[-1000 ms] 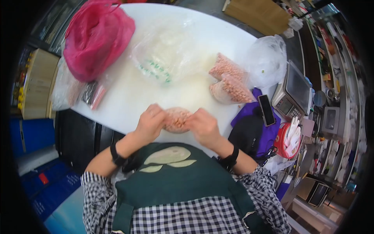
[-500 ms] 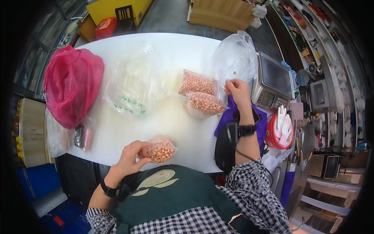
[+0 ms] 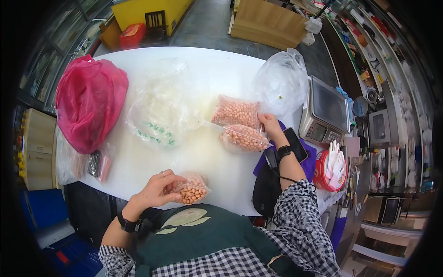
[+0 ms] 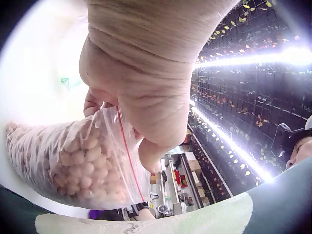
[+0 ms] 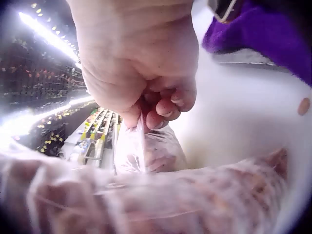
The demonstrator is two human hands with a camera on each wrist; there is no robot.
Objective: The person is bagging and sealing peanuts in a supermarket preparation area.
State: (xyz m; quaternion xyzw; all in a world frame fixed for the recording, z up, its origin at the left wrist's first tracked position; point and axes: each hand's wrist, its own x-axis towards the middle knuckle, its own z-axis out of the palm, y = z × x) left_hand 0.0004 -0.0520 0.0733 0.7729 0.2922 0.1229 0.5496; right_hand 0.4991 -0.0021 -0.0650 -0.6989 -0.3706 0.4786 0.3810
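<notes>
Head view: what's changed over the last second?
The right hand let go of the near filled bag, moved forward and right, and now pinches the rear filled bag. The left hand still holds the near filled bag; the pink bag and scale stayed put.

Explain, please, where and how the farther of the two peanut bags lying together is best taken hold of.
I would probably pinch the farther peanut bag by the thin film at its right edge, coming from the right: its middle is full and rounded, and the nearer peanut bag lies along its near side. The right hand pinches film there.
</notes>
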